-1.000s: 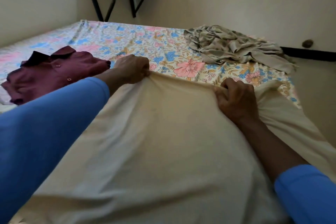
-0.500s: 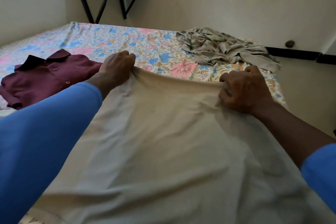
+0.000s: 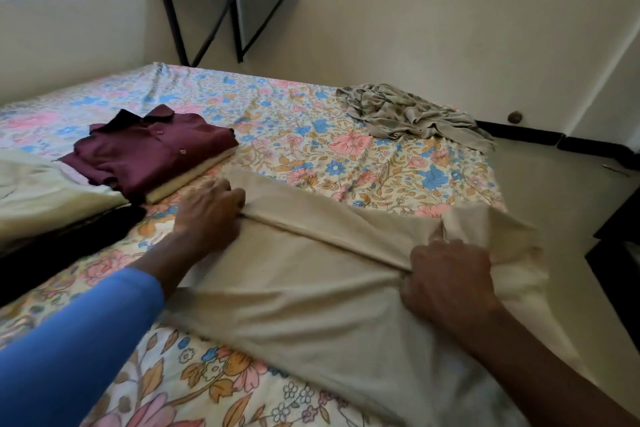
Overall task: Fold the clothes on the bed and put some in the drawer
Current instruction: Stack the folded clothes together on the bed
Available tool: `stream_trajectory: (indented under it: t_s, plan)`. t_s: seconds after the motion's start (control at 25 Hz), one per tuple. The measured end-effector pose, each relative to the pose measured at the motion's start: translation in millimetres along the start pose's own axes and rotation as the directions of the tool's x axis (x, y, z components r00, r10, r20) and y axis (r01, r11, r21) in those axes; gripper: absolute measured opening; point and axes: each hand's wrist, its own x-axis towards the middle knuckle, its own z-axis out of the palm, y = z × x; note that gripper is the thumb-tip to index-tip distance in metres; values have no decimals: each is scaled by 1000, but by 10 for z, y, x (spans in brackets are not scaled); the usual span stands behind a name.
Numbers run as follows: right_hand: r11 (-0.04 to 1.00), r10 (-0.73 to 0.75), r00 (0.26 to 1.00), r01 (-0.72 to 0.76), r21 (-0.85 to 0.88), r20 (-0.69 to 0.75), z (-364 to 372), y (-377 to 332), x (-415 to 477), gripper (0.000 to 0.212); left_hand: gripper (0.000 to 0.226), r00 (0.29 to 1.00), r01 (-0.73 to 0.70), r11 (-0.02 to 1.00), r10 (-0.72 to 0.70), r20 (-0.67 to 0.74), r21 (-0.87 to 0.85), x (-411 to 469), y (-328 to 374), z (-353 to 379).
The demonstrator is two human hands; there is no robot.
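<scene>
We are gripping a soft, matte beige cloth (image 3: 311, 291) along its straight folded ridge. Our left hand (image 3: 207, 208) is curling over the left end and our right hand (image 3: 450, 277) is bunching the right, near on the floral bedsheet (image 3: 346, 156). A maroon buttoned shirt (image 3: 152, 146) is lying folded at the far left. Half a second ago the cloth was stretching taut between our hands; now it is lying doubled over.

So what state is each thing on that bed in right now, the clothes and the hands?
beige cloth: spread on the bed, one edge folded over, not fully folded
maroon shirt: folded, lying on the cream cloth
cream cloth: folded, under the shirt
grey garment: crumpled, unfolded
left hand: grips the beige cloth's fold
right hand: grips the fold's other end
</scene>
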Motion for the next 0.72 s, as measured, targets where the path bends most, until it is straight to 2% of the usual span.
stream_trajectory:
  t_s: [0.08, 0.12, 0.16, 0.24, 0.32, 0.4, 0.48, 0.56, 0.6, 0.68, 0.72]
  plan:
    - [999, 30, 997, -28, 24, -77, -10, -71, 70, 55, 23, 978, 191, 976, -197, -62, -102, 35, 59, -68]
    - [996, 17, 993, -7, 86, -117, 43, -108, 124, 62, 28, 945, 295, 938, -315, -92, -181, 106, 97, -117]
    - [985, 6, 990, 18, 173, -138, 131, -157, 182, 68, 34, 904, 391, 883, -421, -70, -261, 203, 81, -131]
    - [938, -43, 995, 73, 340, -95, 403, -283, 216, 75, 50, 839, 526, 758, -536, 91, -386, 462, 5, -119]
    - [920, -56, 996, 80, 383, -75, 613, -393, 212, 78, 69, 793, 608, 692, -547, 267, -389, 765, -146, 64]
    - [918, -50, 998, 58, 392, -31, 683, -410, 234, 83, 76, 789, 610, 717, -513, 338, -338, 938, -232, 244]
    - [913, -29, 999, 32, 406, -13, 688, -400, 261, 88, 58, 812, 584, 692, -495, 311, -425, 995, -272, 336]
    - [909, 18, 1000, -10, 418, -15, 701, -419, 279, 92, 47, 777, 618, 606, -570, 269, -501, 1029, -302, 389]
    - [906, 38, 999, -28, 421, -15, 705, -435, 286, 93, 47, 756, 643, 603, -598, 266, -471, 1033, -302, 379]
    - [904, 54, 998, -39, 425, -23, 736, -451, 286, 95, 52, 761, 646, 673, -606, 233, -359, 941, -195, 351]
    - [899, 56, 998, -41, 436, -22, 740, -444, 302, 94, 56, 788, 614, 736, -590, 175, -286, 853, -86, 301]
